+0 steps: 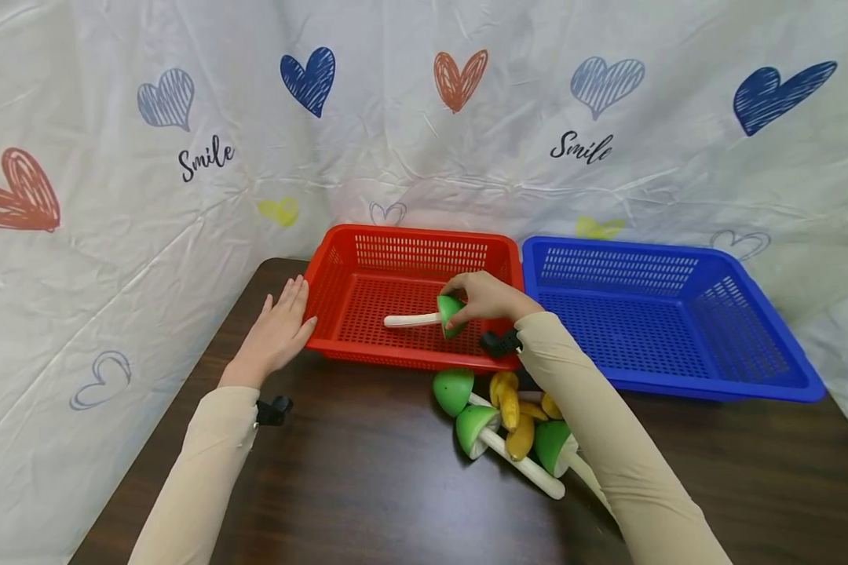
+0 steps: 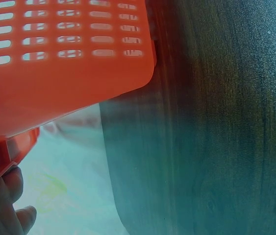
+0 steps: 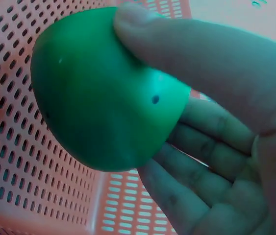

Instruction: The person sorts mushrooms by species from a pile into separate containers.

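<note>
My right hand [image 1: 491, 297] grips the green cap of a toy mushroom [image 1: 451, 315], holding it over the inside of the red basket [image 1: 410, 353]. Its white stem points left. In the right wrist view, thumb and fingers lie round the rounded green cap [image 3: 103, 93]. My left hand [image 1: 274, 329] rests with straight fingers against the left rim of the red basket; in the left wrist view its fingertips [image 2: 12, 183] touch the rim from outside. Below my right forearm lie several more toy mushrooms [image 1: 454, 392] and toy bananas [image 1: 509, 406] on the table.
A blue basket [image 1: 707, 384] stands right of the red one, their rims close together. Both sit at the back of the dark wooden table [image 1: 367, 471]. Behind them hangs a white cloth [image 1: 410, 157] printed with hearts and the word Smile.
</note>
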Demonstrator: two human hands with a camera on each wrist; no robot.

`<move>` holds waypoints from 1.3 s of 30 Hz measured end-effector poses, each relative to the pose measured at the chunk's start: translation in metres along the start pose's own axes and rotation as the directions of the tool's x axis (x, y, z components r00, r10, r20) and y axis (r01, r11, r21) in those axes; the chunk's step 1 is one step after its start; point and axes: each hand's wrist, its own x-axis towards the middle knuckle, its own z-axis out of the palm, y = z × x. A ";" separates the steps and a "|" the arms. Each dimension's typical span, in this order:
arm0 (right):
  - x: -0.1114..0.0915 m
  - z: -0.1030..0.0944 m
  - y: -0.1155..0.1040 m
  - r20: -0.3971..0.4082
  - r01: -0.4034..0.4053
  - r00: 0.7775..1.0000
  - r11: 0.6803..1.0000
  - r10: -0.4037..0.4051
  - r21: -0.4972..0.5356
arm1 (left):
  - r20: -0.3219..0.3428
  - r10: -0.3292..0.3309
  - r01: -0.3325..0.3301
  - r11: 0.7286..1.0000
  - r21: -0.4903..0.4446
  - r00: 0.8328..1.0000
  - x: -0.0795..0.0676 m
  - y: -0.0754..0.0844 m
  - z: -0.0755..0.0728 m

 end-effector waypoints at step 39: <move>-0.015 -0.006 -0.003 -0.146 -0.027 0.988 0.995 0.040 0.091 | -0.015 0.005 -0.006 1.000 -0.012 1.000 -0.001 0.001 0.000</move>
